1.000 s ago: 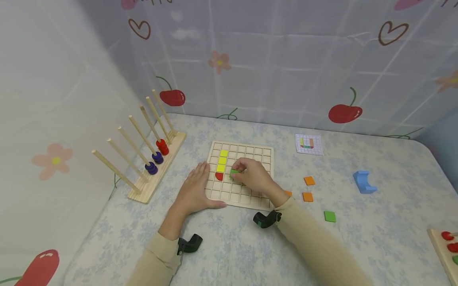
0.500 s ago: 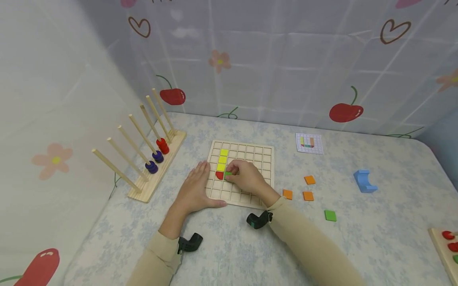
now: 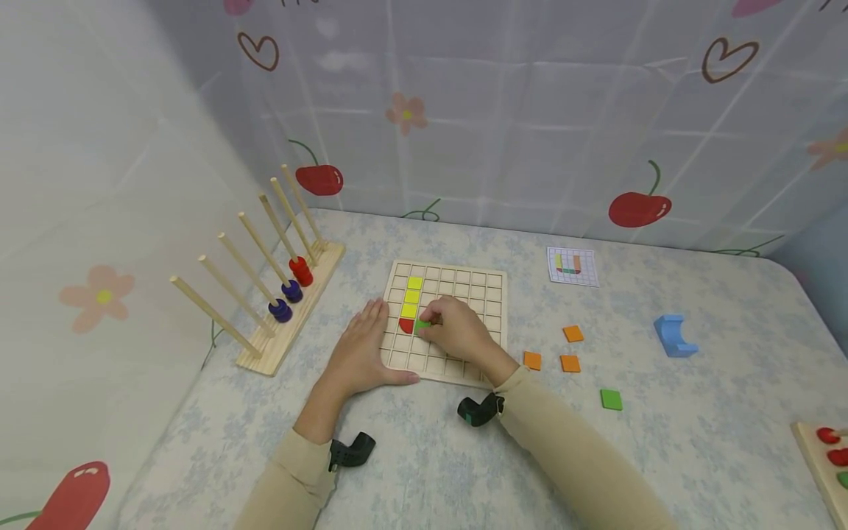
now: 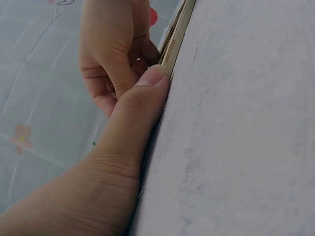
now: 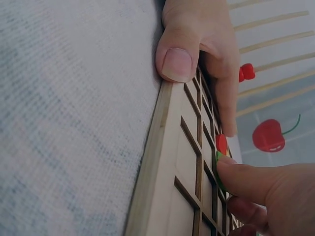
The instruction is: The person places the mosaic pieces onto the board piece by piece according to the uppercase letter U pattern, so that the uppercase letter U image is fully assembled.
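Observation:
A wooden grid board [image 3: 481,278] lies on the table, with a column of yellow tiles [image 3: 411,297] and a red quarter-round piece [image 3: 406,324] in its cells. My left hand [image 3: 361,355] rests at its lower left corner, straight fingers along the left side and thumb against the front edge. Between thumb and fingertips my right hand [image 3: 457,329] pinches a green square tile [image 3: 420,325], just right of the red piece. In the right wrist view the green tile [image 5: 219,157] touches the board at a tilt, largely hidden by the thumb.
Orange tiles [image 3: 570,364] and another green tile [image 3: 611,400] lie right of the board. Behind them is a pattern card [image 3: 589,276]; a blue curved block [image 3: 672,337] is farther right. A pegged wooden stand [image 3: 291,324] with rings is at left, a bead board [image 3: 811,464] at far right.
My right hand has moved left over the board with the green tile, bringing it beside the red piece, and then stayed there. The left hand has kept its place.

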Demonstrator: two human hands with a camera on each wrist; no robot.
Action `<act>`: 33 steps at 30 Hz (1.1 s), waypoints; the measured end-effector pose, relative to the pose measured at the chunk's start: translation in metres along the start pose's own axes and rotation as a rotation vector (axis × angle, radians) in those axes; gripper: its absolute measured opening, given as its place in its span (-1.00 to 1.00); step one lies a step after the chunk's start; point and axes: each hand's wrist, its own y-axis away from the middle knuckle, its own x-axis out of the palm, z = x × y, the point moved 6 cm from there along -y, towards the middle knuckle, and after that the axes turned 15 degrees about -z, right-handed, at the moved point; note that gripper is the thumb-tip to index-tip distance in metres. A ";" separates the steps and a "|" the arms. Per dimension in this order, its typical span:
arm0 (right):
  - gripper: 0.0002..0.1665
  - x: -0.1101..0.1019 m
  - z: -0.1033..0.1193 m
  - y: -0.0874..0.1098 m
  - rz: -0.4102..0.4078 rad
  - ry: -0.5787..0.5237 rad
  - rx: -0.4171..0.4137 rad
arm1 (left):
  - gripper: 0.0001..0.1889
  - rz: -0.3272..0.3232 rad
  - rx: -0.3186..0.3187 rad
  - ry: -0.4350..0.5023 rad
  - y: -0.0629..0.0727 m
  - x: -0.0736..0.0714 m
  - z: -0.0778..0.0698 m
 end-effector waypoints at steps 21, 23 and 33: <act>-0.78 -0.022 0.003 0.017 0.005 0.126 -0.068 | 0.59 -0.010 0.004 -0.001 0.001 -0.002 0.000; -0.72 -0.032 0.002 0.022 0.009 0.101 -0.063 | 0.58 -0.017 0.006 0.006 0.001 -0.003 -0.001; -0.66 -0.094 -0.021 0.055 -0.010 -0.004 -0.121 | 0.57 -0.016 0.008 0.011 0.001 -0.005 -0.004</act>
